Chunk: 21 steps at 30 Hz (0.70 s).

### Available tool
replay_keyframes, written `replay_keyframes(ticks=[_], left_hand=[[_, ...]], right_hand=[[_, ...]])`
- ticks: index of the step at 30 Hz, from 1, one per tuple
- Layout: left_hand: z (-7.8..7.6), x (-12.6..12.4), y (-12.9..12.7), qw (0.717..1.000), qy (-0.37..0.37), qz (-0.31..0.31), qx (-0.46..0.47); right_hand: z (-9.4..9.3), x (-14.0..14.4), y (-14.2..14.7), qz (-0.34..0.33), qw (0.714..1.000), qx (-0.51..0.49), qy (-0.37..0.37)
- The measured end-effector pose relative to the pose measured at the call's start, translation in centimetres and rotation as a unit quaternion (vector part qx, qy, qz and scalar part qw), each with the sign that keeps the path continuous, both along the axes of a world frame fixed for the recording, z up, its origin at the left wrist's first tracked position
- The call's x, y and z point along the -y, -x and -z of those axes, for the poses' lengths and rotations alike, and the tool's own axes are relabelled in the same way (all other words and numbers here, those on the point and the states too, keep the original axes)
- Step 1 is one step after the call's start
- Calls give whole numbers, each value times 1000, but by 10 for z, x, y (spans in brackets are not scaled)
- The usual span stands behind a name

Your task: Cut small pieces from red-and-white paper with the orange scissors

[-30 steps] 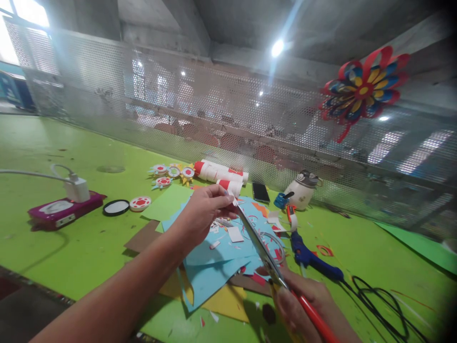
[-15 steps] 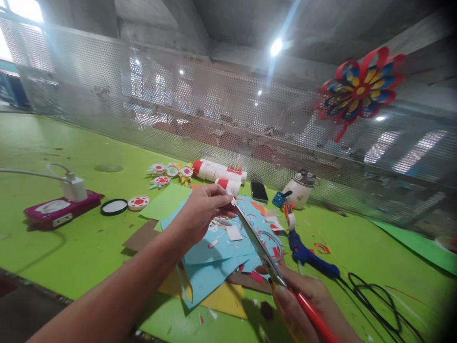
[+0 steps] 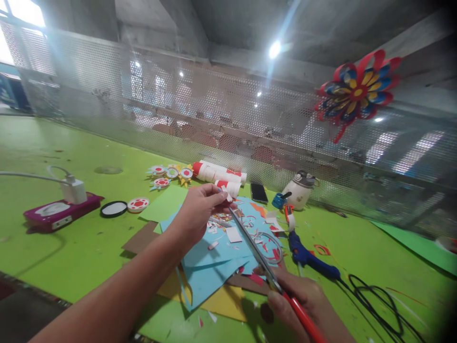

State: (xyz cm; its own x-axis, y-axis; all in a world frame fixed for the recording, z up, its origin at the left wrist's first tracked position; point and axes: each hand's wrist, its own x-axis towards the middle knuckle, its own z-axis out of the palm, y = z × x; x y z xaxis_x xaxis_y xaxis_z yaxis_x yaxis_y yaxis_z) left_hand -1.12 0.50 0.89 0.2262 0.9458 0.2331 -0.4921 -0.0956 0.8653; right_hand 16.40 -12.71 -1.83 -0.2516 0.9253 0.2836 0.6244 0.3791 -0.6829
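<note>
Between the fingertips of my left hand (image 3: 200, 209) is a small piece of white paper (image 3: 227, 194) with a notched edge. My right hand (image 3: 300, 300) grips scissors (image 3: 255, 250) with red handles. Their long blades look closed and point up and left, the tips just below the white paper. Under both hands lies a pile of light blue paper sheets (image 3: 209, 281), strewn with red and white scraps and a small white rectangle (image 3: 233, 234). Yellow paper (image 3: 224, 305) and brown card (image 3: 139, 238) stick out from beneath.
A blue glue gun (image 3: 310, 257) with a black cord lies right. Behind stand rolled white-and-red paper tubes (image 3: 217, 174), a phone (image 3: 259, 192) and a pale jug (image 3: 299, 190). At left are a purple power strip (image 3: 64, 214) and round discs (image 3: 138, 204). A paper flower (image 3: 359, 93) hangs upper right.
My left hand has shifted slightly left with the white paper. The scissors have moved a little left and down, so their tips sit slightly lower beside the paper.
</note>
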Motion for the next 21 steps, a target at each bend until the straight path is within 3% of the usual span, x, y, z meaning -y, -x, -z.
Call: replay_keyframes(ticks=[4, 11, 21], left_hand=[[1, -3, 2, 1000, 3, 7, -5], [3, -1, 0, 1000, 7, 10, -6], [2, 2, -4, 1000, 9, 18, 3]], right_hand=[[2, -1, 0, -27, 1000, -2, 7], [6, -2, -4, 52, 999, -12, -2], [9, 0, -1, 68, 998, -17, 3]])
